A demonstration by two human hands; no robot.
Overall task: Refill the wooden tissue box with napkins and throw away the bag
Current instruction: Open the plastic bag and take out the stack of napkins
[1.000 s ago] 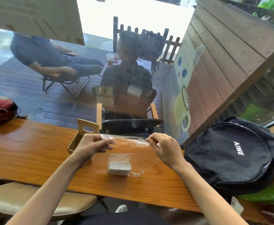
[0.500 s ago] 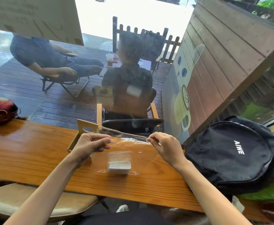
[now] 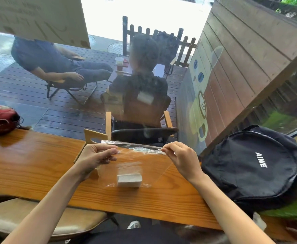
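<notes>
A clear plastic bag [image 3: 149, 161] stands upright over the wooden counter [image 3: 29, 166], its bottom touching the wood. A white stack of napkins [image 3: 129, 180] lies in the bag's bottom. My left hand [image 3: 95, 157] pinches the bag's top edge at the left corner. My right hand [image 3: 181, 158] pinches the same edge at the right corner, so the mouth is stretched between them. The wooden tissue box [image 3: 93, 138] stands just behind my left hand, mostly hidden by it; only its far end panel with a cut-out shows.
A black backpack [image 3: 255, 166] lies on the counter at the right, close to my right forearm. A red helmet [image 3: 0, 119] sits at the far left end. A window runs along the counter's far edge. A beige stool [image 3: 38, 219] stands below at the left.
Both hands keep pinching the bag's top corners. The top edge has been pulled tighter and flatter between them. The napkin stack stays in place.
</notes>
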